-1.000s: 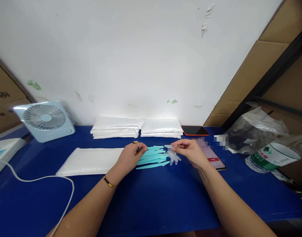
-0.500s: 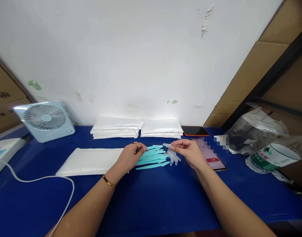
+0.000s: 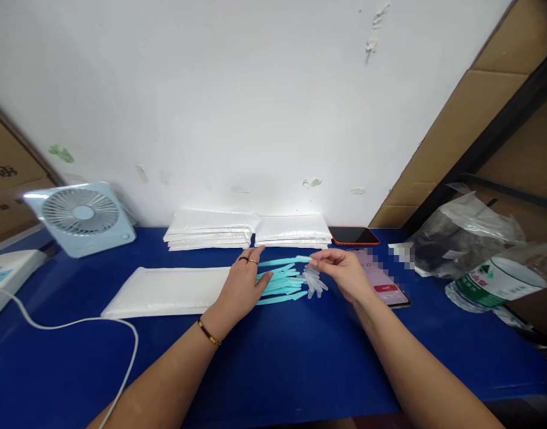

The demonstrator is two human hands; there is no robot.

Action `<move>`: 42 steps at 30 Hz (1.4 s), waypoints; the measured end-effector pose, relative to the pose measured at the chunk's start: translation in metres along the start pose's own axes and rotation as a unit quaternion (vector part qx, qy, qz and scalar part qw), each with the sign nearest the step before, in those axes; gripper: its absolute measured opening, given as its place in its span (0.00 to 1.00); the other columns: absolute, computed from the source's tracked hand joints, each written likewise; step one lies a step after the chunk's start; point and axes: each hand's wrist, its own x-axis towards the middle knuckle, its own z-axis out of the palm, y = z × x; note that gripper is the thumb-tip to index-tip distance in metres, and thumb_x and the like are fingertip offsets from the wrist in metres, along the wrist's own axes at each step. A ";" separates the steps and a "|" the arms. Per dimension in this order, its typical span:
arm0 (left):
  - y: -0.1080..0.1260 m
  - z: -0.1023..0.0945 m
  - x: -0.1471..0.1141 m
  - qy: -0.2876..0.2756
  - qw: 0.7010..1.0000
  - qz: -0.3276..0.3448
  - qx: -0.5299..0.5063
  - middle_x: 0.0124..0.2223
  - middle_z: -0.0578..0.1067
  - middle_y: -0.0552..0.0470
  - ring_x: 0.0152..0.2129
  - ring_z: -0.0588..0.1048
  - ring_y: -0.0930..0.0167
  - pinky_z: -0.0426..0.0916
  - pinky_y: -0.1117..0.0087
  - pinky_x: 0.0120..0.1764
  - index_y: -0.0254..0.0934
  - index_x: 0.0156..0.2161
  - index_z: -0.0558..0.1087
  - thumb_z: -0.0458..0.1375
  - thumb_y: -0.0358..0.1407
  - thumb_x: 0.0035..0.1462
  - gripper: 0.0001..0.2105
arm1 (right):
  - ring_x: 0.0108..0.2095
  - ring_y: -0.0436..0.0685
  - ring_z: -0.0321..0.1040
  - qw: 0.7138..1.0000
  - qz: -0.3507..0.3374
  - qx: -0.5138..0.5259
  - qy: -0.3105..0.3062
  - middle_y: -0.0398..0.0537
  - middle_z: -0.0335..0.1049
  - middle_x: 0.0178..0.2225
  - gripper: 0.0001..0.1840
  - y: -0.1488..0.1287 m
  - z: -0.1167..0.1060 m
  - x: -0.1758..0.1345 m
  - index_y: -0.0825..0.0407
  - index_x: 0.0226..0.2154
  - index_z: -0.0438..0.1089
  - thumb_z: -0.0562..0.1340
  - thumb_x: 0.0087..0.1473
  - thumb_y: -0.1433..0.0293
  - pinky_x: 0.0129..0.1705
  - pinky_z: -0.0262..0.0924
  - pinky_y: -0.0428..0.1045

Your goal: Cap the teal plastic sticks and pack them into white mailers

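My right hand (image 3: 342, 271) pinches the right end of a slim turquoise eyebrow razor (image 3: 280, 261), which lies along the far side of a loose pile of similar turquoise razors (image 3: 280, 281). Across the left ends of the pile rests my left hand (image 3: 244, 280), palm down, thumb apart from the stretched fingers; it covers part of the razors. Between pile and right hand sits a small heap of clear plastic caps (image 3: 316, 283). Left of my left hand, a white padded envelope (image 3: 166, 291) lies flat, its right end hidden by that hand.
Two stacks of white padded envelopes (image 3: 211, 229) stand against the wall. Two phones lie right, one dark with an orange edge (image 3: 354, 236), one lit (image 3: 385, 283). A blue fan (image 3: 83, 214) and white cable (image 3: 133, 345) are left; a plastic bottle (image 3: 492, 286) is far right.
My right hand held a clear cap and now grips a razor's end. My left hand has opened from a pinch and spread over the pile. One razor now lies farther back, apart from the others.
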 end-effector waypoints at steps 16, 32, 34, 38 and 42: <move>0.030 0.002 -0.027 -0.230 0.959 0.130 0.097 0.60 0.57 0.45 0.56 0.57 0.64 0.54 0.63 0.55 0.37 0.59 0.55 0.44 0.50 0.57 0.28 | 0.33 0.56 0.68 0.953 -0.049 -0.279 -0.111 0.48 0.74 0.31 0.14 0.020 -0.020 0.025 0.52 0.31 0.76 0.64 0.43 0.61 0.37 0.59 0.49; -0.005 0.013 0.006 -0.150 0.980 0.110 0.072 0.43 0.75 0.52 0.44 0.68 0.67 0.63 0.69 0.44 0.42 0.45 0.72 0.51 0.36 0.57 0.12 | 0.30 0.52 0.67 0.898 -0.091 -0.387 -0.190 0.46 0.71 0.32 0.09 0.008 -0.039 0.018 0.50 0.31 0.75 0.60 0.48 0.66 0.33 0.60 0.46; -0.006 0.015 0.011 -0.143 0.982 0.101 0.076 0.40 0.75 0.52 0.39 0.70 0.68 0.64 0.70 0.42 0.40 0.40 0.74 0.52 0.34 0.56 0.10 | 0.29 0.51 0.67 0.895 -0.100 -0.385 -0.205 0.46 0.71 0.31 0.09 0.007 -0.037 0.017 0.49 0.31 0.75 0.60 0.49 0.66 0.32 0.59 0.46; -0.004 0.014 0.016 -0.142 0.981 0.101 0.082 0.36 0.74 0.50 0.33 0.71 0.70 0.64 0.71 0.39 0.37 0.33 0.75 0.50 0.32 0.56 0.10 | 0.29 0.51 0.67 0.895 -0.114 -0.372 -0.218 0.47 0.71 0.31 0.09 0.008 -0.030 0.017 0.49 0.30 0.76 0.60 0.49 0.65 0.32 0.59 0.46; -0.004 0.012 0.016 -0.138 0.983 0.101 0.070 0.35 0.74 0.50 0.34 0.71 0.70 0.64 0.72 0.39 0.37 0.34 0.74 0.49 0.32 0.57 0.10 | 0.31 0.52 0.66 0.901 -0.121 -0.354 -0.217 0.47 0.71 0.32 0.10 0.010 -0.024 0.017 0.49 0.32 0.76 0.60 0.49 0.64 0.33 0.60 0.47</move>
